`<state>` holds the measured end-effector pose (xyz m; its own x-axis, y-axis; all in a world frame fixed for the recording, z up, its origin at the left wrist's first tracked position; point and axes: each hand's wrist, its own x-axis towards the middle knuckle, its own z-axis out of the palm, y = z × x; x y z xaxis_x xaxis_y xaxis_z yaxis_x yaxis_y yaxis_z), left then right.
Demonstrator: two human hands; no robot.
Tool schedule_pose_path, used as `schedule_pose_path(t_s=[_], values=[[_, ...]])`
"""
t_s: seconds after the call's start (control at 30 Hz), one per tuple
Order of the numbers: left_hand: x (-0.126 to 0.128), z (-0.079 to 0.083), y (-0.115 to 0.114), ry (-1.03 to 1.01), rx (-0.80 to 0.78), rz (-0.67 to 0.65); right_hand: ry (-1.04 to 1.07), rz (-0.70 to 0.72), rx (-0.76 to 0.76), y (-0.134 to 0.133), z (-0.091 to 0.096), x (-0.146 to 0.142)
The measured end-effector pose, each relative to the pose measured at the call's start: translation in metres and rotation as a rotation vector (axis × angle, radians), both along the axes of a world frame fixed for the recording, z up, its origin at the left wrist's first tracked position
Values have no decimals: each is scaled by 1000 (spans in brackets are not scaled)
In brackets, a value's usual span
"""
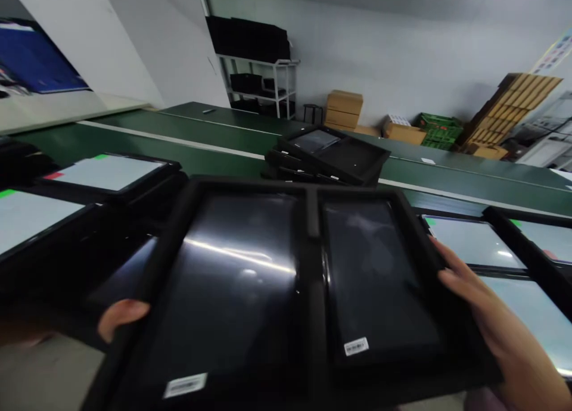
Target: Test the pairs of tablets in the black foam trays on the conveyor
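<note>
A black foam tray [315, 339] is held up in front of me, tilted toward my view. Two glossy dark display panels lie in its two compartments, a left panel [232, 321] and a right panel [379, 280], each with a white barcode label near its lower edge. My left hand [123, 315] grips the tray's left side, thumb over the rim and the other fingers mostly hidden. On the right side, my right hand [487, 315] is closed round the edge, its fingertips against the outer wall.
Beyond the held tray, a stack of black trays [361, 158] sits on the green table [214, 143]. White-faced panels [111, 173] in black trays lie at left, and more white panels [473, 241] at right. A shelf rack [277, 83], cardboard boxes [344, 107] and green crates [438, 128] stand by the wall.
</note>
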<state>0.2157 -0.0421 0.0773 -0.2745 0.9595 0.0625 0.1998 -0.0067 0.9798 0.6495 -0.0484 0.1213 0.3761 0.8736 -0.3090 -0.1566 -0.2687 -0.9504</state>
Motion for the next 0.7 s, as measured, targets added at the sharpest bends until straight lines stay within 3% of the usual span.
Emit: schedule_pose_path(t_s=[0.07, 0.13, 0.2, 0.33, 0.4, 0.47, 0.53, 0.7], values=[[1, -13, 33, -122, -185, -13, -134, -28, -79, -9, -8, 10], [1, -17, 65, -83, -317, -74, -261, -70, -103, -11, -23, 22], [5, -12, 92, 64, -212, -202, -527, -101, -40, -5, -37, 32], [43, 8, 121, 568, 220, -279, -1301, -34, 310, 18, -61, 39], [78, 14, 126, 776, 217, -460, -1528, 72, 343, 31, -73, 38], [115, 13, 130, 906, 47, -699, -1665, 144, 244, 44, -86, 38], [147, 9, 135, 1011, -74, -799, -1732, 156, 163, 56, -96, 38], [178, -2, 146, 1066, -84, -774, -1728, 86, 218, 76, -104, 33]])
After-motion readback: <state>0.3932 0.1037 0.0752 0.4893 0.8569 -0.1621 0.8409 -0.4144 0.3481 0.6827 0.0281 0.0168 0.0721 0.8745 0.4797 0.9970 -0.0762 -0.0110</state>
